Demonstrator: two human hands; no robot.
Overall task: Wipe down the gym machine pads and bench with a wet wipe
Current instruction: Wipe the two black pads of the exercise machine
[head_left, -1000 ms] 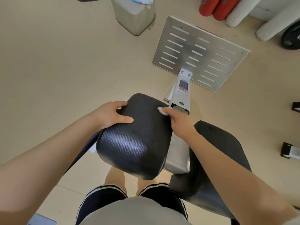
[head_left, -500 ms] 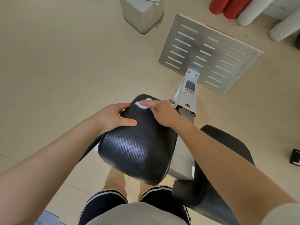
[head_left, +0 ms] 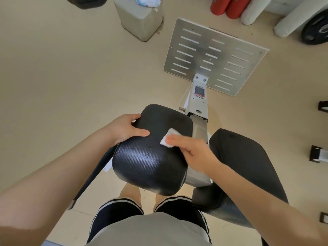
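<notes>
Head view: left hand (head_left: 124, 129) grips the black pad's (head_left: 150, 160) far left edge, thumb on top; right hand (head_left: 193, 148) presses a white wet wipe (head_left: 168, 137) flat against the pad with straight fingers.

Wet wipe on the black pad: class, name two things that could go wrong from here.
The wet wipe is small and sits only under the right hand's straight fingers, so it may slip out or bunch. The black pad might swivel if the left hand gripping its edge lets go.
</notes>
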